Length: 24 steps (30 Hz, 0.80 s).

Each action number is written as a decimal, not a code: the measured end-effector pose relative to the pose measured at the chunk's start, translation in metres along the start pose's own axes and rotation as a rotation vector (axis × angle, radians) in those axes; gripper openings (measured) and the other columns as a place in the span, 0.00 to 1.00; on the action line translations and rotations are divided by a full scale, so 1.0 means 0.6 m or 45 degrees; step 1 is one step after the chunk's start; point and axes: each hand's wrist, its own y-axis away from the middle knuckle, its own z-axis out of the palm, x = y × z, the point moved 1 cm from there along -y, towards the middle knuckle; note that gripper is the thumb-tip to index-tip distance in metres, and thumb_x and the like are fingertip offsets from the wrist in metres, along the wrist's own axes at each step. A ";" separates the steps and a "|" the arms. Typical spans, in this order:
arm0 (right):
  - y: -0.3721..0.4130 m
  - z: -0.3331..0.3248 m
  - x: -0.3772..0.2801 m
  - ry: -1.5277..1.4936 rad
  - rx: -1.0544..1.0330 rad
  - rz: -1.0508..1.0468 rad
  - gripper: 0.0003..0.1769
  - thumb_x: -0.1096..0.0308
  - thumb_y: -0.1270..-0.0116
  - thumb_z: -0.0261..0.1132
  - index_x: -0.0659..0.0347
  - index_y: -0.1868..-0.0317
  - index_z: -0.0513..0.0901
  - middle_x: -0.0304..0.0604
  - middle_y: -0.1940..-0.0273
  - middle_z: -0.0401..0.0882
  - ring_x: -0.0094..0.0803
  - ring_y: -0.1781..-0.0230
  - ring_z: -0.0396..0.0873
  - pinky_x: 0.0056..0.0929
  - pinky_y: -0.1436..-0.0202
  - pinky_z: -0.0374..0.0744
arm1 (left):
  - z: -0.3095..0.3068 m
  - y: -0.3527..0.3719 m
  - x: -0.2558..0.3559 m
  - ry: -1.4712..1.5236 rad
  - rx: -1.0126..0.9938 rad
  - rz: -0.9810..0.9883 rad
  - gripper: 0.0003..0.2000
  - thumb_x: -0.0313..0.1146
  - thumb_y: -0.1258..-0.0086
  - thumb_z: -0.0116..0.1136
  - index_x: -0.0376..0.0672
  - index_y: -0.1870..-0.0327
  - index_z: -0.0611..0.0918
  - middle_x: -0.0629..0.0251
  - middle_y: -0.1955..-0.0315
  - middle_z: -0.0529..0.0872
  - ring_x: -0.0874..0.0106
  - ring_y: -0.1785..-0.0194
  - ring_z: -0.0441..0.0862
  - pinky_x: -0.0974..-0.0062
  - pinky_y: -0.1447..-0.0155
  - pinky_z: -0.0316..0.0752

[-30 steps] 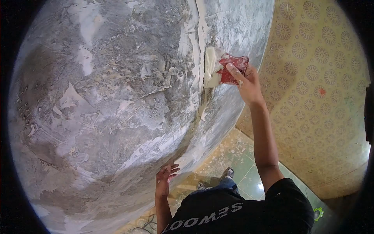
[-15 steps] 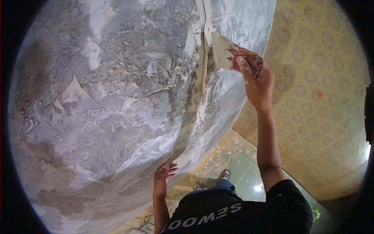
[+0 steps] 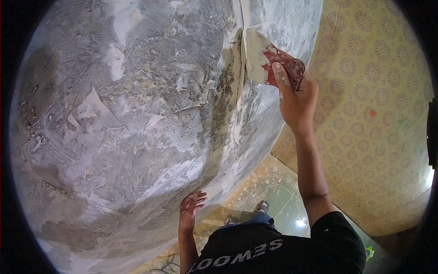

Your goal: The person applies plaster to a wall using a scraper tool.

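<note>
A red-handled scraper (image 3: 285,63) smeared with pale paste is gripped in my right hand (image 3: 296,93). Its wide blade lies against the grey, patchy wall (image 3: 150,100), beside a vertical crack (image 3: 239,73) edged with pale filler. Lower down, my left hand (image 3: 193,206) is raised near the bottom of the wall, fingers spread and holding nothing. Whether its fingertips touch the wall I cannot tell. Pale smears mark the fingers of both hands.
To the right stands a yellowish wall (image 3: 360,118) with a round flower pattern. Below are green floor tiles (image 3: 287,205) with pale spatters, my feet, a dark cable (image 3: 171,264) at the bottom left and a small green object (image 3: 370,253) at the bottom right.
My right hand and the scraper have shifted slightly left, with the blade a little higher along the crack. My left hand has barely moved.
</note>
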 end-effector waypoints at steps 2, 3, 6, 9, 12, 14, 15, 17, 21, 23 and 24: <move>0.002 0.000 0.001 0.042 -0.001 -0.011 0.15 0.68 0.23 0.63 0.68 0.42 0.84 0.43 0.52 0.88 0.20 0.56 0.80 0.23 0.54 0.80 | 0.001 0.001 0.003 0.006 -0.008 0.008 0.24 0.49 0.22 0.56 0.35 0.40 0.81 0.54 0.46 0.87 0.64 0.45 0.85 0.66 0.43 0.78; 0.002 0.000 0.001 0.083 -0.004 -0.021 0.15 0.68 0.22 0.63 0.68 0.42 0.83 0.42 0.52 0.88 0.20 0.57 0.80 0.23 0.54 0.79 | 0.000 0.002 0.004 0.003 -0.020 0.028 0.24 0.49 0.21 0.56 0.35 0.40 0.81 0.54 0.46 0.87 0.64 0.45 0.85 0.66 0.43 0.78; 0.000 0.002 0.005 0.012 0.037 -0.042 0.16 0.68 0.22 0.62 0.68 0.41 0.83 0.43 0.52 0.88 0.19 0.56 0.79 0.24 0.54 0.80 | -0.001 0.002 0.002 0.009 -0.025 0.043 0.23 0.48 0.21 0.56 0.35 0.40 0.81 0.53 0.46 0.87 0.63 0.45 0.85 0.65 0.43 0.78; 0.010 0.003 0.001 0.089 0.036 0.047 0.16 0.69 0.22 0.60 0.68 0.40 0.82 0.44 0.50 0.88 0.22 0.54 0.81 0.24 0.51 0.80 | -0.001 0.003 -0.002 0.012 -0.014 0.026 0.23 0.48 0.21 0.56 0.35 0.40 0.81 0.53 0.46 0.87 0.64 0.45 0.85 0.66 0.43 0.78; 0.027 0.025 -0.010 0.166 0.071 0.011 0.16 0.71 0.21 0.58 0.67 0.38 0.81 0.47 0.48 0.87 0.27 0.50 0.84 0.27 0.49 0.81 | -0.001 0.002 -0.005 0.009 -0.005 0.004 0.24 0.48 0.21 0.56 0.34 0.40 0.81 0.54 0.46 0.87 0.64 0.45 0.85 0.66 0.43 0.77; 0.035 0.025 0.008 0.193 0.068 -0.088 0.17 0.71 0.22 0.58 0.68 0.37 0.80 0.49 0.47 0.87 0.29 0.48 0.85 0.29 0.48 0.81 | -0.001 0.000 -0.004 0.010 0.002 -0.007 0.24 0.48 0.21 0.56 0.34 0.40 0.81 0.54 0.47 0.87 0.64 0.45 0.85 0.67 0.44 0.77; 0.037 0.027 0.008 0.221 0.063 -0.186 0.17 0.71 0.22 0.57 0.68 0.37 0.79 0.51 0.45 0.86 0.32 0.45 0.85 0.31 0.46 0.82 | 0.000 0.000 -0.003 0.003 0.011 -0.017 0.24 0.48 0.21 0.56 0.34 0.40 0.81 0.54 0.47 0.87 0.64 0.45 0.85 0.67 0.44 0.77; 0.041 0.027 -0.001 0.248 0.059 -0.132 0.18 0.72 0.22 0.57 0.68 0.37 0.78 0.54 0.45 0.85 0.36 0.46 0.85 0.34 0.46 0.82 | 0.000 0.001 -0.003 -0.003 0.020 -0.028 0.24 0.49 0.22 0.56 0.34 0.40 0.81 0.54 0.47 0.87 0.64 0.45 0.85 0.67 0.44 0.77; 0.048 0.039 0.003 0.390 0.091 -0.146 0.18 0.70 0.22 0.58 0.69 0.37 0.79 0.48 0.47 0.86 0.29 0.50 0.83 0.28 0.45 0.78 | -0.003 0.003 -0.007 0.011 0.011 0.003 0.24 0.49 0.22 0.56 0.34 0.40 0.81 0.54 0.47 0.87 0.64 0.45 0.86 0.67 0.45 0.77; 0.049 0.044 -0.012 0.460 0.082 -0.186 0.18 0.71 0.22 0.57 0.70 0.37 0.79 0.52 0.46 0.85 0.34 0.50 0.84 0.30 0.45 0.79 | -0.004 0.003 -0.006 0.020 0.003 0.014 0.24 0.50 0.22 0.56 0.34 0.40 0.81 0.54 0.47 0.87 0.64 0.45 0.86 0.67 0.45 0.77; 0.050 0.047 -0.018 0.530 0.072 -0.228 0.18 0.71 0.23 0.57 0.70 0.37 0.78 0.55 0.45 0.84 0.39 0.50 0.85 0.33 0.45 0.79 | -0.002 0.004 -0.004 0.020 0.005 0.005 0.24 0.49 0.22 0.56 0.35 0.40 0.81 0.54 0.46 0.87 0.65 0.46 0.86 0.67 0.45 0.77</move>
